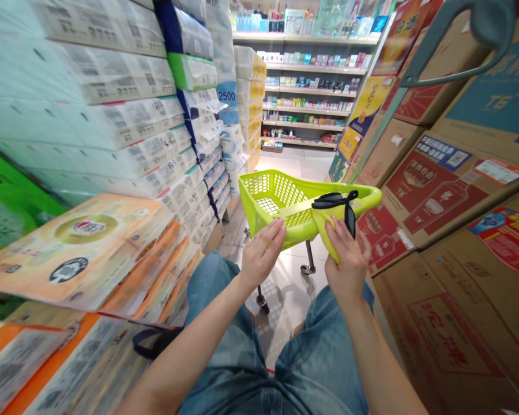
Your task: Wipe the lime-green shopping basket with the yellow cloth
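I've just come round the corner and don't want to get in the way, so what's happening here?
A person in jeans, apparently seated, has a yellow-green basket on wheels in front of them. The right hand is on a yellow-and-black cloth at the basket's rim; the left hand, fingers extended, is at the near rim. Wrapped packs are stacked on the left, cardboard boxes on the right, and stocked shelves stand ahead.

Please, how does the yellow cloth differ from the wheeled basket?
The yellow cloth looks soft; the wheeled basket looks stiff, with holes. The cloth is small; the basket is much larger. The cloth lies under the right hand; the basket stands on the floor. Both are bright and yellowish.
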Tool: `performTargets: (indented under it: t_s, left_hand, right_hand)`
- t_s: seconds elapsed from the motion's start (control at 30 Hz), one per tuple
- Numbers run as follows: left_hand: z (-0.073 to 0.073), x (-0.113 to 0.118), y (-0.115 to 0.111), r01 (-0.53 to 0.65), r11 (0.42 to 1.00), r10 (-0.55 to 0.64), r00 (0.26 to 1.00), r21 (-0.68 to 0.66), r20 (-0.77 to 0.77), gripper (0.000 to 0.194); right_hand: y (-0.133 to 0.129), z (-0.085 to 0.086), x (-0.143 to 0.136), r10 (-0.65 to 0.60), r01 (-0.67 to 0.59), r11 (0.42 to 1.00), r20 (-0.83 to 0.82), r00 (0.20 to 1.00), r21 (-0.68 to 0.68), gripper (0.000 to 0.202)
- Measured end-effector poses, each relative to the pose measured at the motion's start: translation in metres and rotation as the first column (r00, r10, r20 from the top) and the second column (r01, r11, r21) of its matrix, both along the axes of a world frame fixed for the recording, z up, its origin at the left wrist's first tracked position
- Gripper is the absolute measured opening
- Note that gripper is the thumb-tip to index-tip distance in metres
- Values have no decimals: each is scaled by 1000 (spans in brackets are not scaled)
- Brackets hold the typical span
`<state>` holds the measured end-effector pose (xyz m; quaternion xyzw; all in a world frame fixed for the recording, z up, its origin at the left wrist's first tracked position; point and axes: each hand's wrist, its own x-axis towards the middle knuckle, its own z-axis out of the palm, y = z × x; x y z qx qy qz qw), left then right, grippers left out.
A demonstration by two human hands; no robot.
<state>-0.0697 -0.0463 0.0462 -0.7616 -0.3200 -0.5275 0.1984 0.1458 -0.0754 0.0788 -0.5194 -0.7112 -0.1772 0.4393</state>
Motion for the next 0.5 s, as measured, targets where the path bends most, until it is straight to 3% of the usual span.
performTargets:
  t_s: [0.17, 0.23, 0.37, 0.5]
  left_hand:
    - [2, -6, 5, 57, 997, -57, 998, -59, 0, 59]
    - [0, -5, 5, 84, 992, -83, 996, -92, 11, 57]
    - [-5, -3, 5, 58, 995, -54, 997, -79, 50, 50]
    - [-5, -4, 6, 32, 998, -31, 999, -50, 19, 50]
  right_hand:
    - [-6, 1, -10, -8, 7, 1000, -52, 999, -29, 70]
    - [-14, 1, -27, -8, 4, 999, -70, 997, -50, 69]
    - [-33, -1, -66, 123, -123, 990, -9, 992, -64, 68]
    - [-27, -1, -53, 129, -127, 990, 48, 990, -54, 70]
